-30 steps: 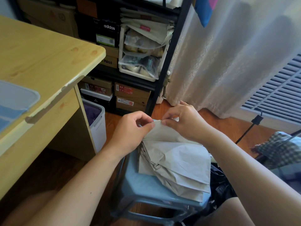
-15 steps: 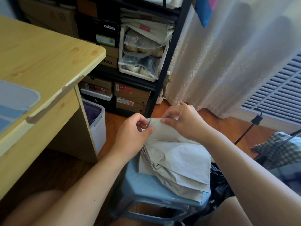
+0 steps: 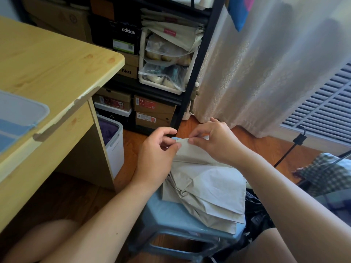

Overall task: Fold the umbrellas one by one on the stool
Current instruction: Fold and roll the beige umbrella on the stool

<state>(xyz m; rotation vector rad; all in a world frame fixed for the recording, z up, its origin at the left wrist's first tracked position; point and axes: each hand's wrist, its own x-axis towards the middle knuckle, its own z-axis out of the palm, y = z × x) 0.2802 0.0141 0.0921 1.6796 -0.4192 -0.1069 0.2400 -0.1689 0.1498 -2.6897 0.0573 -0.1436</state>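
A beige umbrella (image 3: 207, 188) lies on a light blue plastic stool (image 3: 171, 215), its canopy panels stacked in flat pleats. My left hand (image 3: 157, 154) pinches the far end of the fabric between thumb and fingers. My right hand (image 3: 214, 141) pinches the same far edge just to the right, fingertips almost meeting the left hand's. A bit of light blue shows between the two hands. The umbrella's shaft and handle are hidden under the fabric.
A wooden desk (image 3: 47, 76) with a plastic bin lid (image 3: 17, 118) stands at left, a white bin (image 3: 114, 143) under it. A black shelf (image 3: 193, 73) with shoe boxes is behind, a curtain (image 3: 266, 63) at right. Dark fabric (image 3: 256, 219) lies right of the stool.
My left hand has slid slightly left and opened its grip a little along the fabric edge, exposing a light blue bit. My right hand has barely moved.
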